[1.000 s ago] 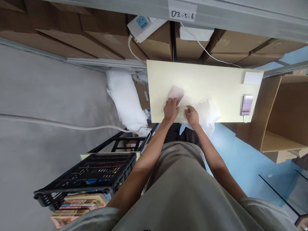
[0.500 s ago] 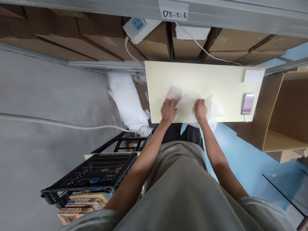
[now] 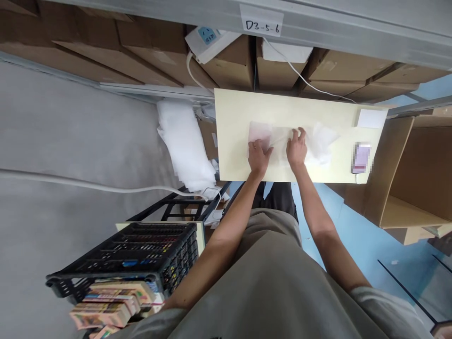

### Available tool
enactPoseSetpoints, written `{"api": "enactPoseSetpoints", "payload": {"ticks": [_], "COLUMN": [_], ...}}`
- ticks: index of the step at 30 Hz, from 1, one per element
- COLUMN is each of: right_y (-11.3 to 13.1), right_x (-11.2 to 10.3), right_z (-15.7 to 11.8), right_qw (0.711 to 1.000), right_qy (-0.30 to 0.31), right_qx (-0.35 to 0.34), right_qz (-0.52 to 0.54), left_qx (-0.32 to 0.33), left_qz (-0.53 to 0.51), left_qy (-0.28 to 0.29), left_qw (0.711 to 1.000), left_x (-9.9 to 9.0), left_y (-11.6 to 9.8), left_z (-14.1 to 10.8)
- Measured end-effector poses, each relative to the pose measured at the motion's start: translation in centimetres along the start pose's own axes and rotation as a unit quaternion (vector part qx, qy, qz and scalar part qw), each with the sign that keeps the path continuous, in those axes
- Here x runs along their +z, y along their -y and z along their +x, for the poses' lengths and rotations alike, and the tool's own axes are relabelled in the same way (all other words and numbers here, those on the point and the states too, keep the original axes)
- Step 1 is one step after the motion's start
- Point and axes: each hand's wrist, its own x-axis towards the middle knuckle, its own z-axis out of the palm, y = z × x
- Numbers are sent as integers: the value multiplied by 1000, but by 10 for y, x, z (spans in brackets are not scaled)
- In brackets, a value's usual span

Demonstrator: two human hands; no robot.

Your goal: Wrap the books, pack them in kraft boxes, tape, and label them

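Note:
A flat, pale pink rectangular item (image 3: 260,130) lies on the cream board under a thin, translucent white wrapping sheet (image 3: 321,141). My left hand (image 3: 259,155) grips its near part, fingers on top and thumb out to the right side. What the item is cannot be made out through the sheet. To the right, my right hand (image 3: 297,148) rests on the sheet with its fingers spread apart. The sheet's loose end is crumpled beyond that hand.
The cream board (image 3: 233,106) also carries a white box (image 3: 371,118) and a blurred-out purple device (image 3: 361,158) at right. White sheets (image 3: 185,146) are stacked at left. A black crate (image 3: 123,254) stands above several books (image 3: 106,306). An open carton (image 3: 416,165) is at right.
The pink item has turned straighter and shifted slightly right with my left hand. My right hand has moved up a little and spread its fingers. The sheet's loose end now lies on the board.

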Motion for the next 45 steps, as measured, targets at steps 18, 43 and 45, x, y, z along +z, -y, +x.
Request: {"api": "enactPoseSetpoints", "payload": {"ticks": [18,43,45], "right_y": [62,-59,-86], "right_x": [70,-36,-64], "right_z": [-62,-11,-22], "right_qw": [975,991,972], "right_qy": [90,-65,-134], "right_qx": [79,75,117], "right_qz": [188,88,152], "left_qx": [-58,19,15], "left_qz": [-74,-4,-8], "left_qy": [45,14,5], "left_qw": [995,1000,1000], "left_x": [-63,35,37], "left_y": [52,-24,-23], "left_z": [21,6,3]}}
